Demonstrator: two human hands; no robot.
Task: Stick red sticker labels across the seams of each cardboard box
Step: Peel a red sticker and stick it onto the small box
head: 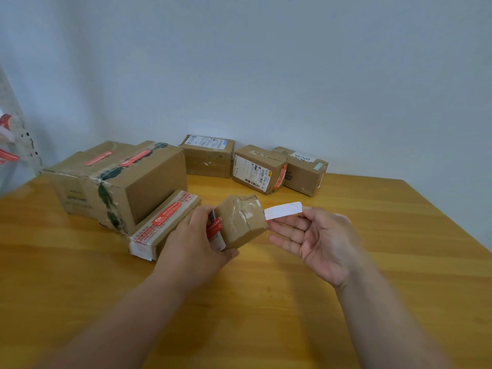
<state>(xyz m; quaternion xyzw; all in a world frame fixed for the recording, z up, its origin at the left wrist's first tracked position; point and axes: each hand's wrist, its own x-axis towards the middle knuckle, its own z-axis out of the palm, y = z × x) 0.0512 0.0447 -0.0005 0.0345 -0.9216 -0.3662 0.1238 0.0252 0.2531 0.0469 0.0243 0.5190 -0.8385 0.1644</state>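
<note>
My left hand (191, 241) grips a small, tape-wrapped cardboard box (239, 222) just above the wooden table (266, 302). A red sticker label (214, 227) lies on the box's left face, partly under my fingers. My right hand (319, 241) is to the right of the box with its palm turned up. Its thumb and forefinger pinch a white strip (283, 210) whose free end points at the box's top right corner. The strip shows only its white side.
A large box (149, 187) with two red labels stands behind on the left, and a long flat labelled box (159, 227) leans against it. Three smaller boxes (210, 161) (255, 169) (306, 174) line the wall. A sheet of red stickers (8, 145) hangs at the left edge.
</note>
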